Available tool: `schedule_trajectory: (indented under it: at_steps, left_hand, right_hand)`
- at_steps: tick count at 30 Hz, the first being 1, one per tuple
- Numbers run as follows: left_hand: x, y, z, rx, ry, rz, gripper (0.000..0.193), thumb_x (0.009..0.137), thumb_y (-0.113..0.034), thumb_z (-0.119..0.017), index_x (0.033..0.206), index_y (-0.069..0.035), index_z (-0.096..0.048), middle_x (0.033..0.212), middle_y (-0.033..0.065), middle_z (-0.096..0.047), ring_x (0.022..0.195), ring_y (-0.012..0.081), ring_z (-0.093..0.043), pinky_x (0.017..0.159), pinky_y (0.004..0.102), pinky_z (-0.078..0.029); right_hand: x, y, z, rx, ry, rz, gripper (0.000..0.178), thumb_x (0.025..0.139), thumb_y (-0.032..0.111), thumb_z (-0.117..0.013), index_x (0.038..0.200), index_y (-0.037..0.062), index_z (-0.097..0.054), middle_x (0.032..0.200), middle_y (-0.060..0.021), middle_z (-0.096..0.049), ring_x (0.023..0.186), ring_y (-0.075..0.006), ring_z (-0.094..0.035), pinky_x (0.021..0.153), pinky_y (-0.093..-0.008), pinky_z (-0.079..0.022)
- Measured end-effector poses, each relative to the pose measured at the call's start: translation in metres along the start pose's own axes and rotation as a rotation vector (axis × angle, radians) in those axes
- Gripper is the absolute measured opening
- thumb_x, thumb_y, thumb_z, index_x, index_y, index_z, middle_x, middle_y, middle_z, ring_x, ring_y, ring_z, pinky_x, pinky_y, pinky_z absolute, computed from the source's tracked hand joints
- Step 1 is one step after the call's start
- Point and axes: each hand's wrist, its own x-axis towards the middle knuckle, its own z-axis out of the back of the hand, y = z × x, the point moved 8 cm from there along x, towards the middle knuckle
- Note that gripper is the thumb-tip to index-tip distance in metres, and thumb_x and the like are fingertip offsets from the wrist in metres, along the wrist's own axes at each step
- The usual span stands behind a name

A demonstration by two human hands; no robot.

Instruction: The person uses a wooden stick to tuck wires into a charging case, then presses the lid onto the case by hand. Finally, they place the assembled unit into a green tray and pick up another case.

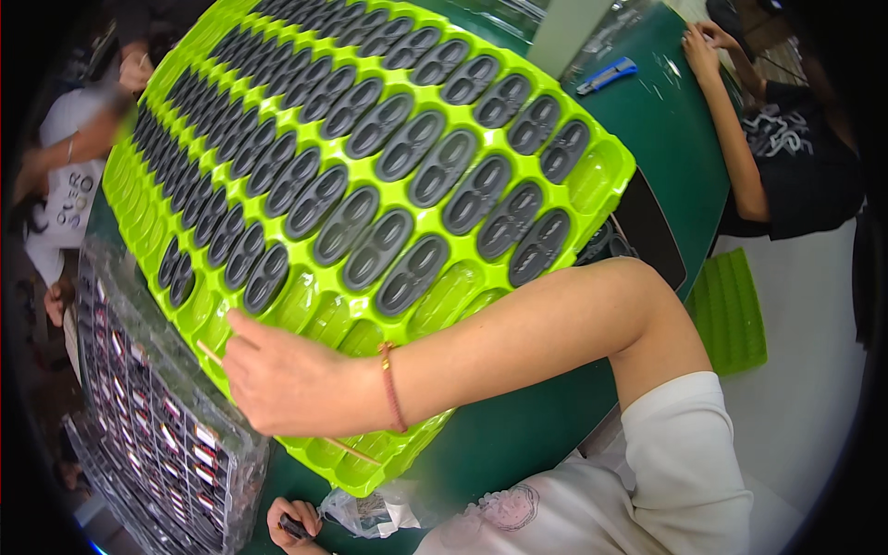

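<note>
A bright green plastic tray (597, 180) with rows of oval pockets spreads across the middle. Most pockets hold dark grey oval pieces (413, 275), each with two round recesses; several along the near edge hold none. Over that edge, my right hand (287, 379) is closed around a thin wooden stick (353, 451), whose two ends stick out past the hand. My left hand (294, 524), low in the view beside a clear plastic bag (375, 511), pinches a small dark piece (294, 527). Its exact kind is too small to tell.
At left stands a clear compartment tray (245, 462) full of small dark and reddish parts. A blue utility knife (606, 76) lies on the dark green table (680, 139). Co-workers sit at far right (795, 157) and left (69, 185). Another green tray (728, 314) lies lower right.
</note>
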Motion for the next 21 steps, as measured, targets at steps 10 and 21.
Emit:
schedule_trajectory:
  at_steps: [10,21]
  left_hand:
    - [-0.002,0.022,0.045,-0.221,0.285,-0.060,0.041,0.079,-0.024,-0.077,0.096,0.006,-0.054,0.074,0.0232,-0.062,0.061,0.0274,-0.056,0.057,0.0359,-0.046]
    - [0.000,0.018,0.039,-0.163,0.424,-0.030,0.042,0.081,-0.025,-0.077,0.100,0.003,-0.052,0.084,0.0227,-0.062,0.075,0.0267,-0.060,0.067,0.0357,-0.046]
  right_hand:
    - [0.012,-0.016,0.023,0.070,-0.285,0.035,0.010,0.077,0.020,-0.063,0.073,0.0112,-0.061,0.070,-0.0019,-0.057,0.070,-0.0186,-0.059,0.081,-0.0411,-0.043]
    - [0.022,-0.099,0.068,0.252,-0.092,-0.255,0.018,0.088,0.020,-0.065,0.084,0.0027,-0.064,0.065,-0.0137,-0.062,0.063,-0.0308,-0.064,0.060,-0.0417,-0.049]
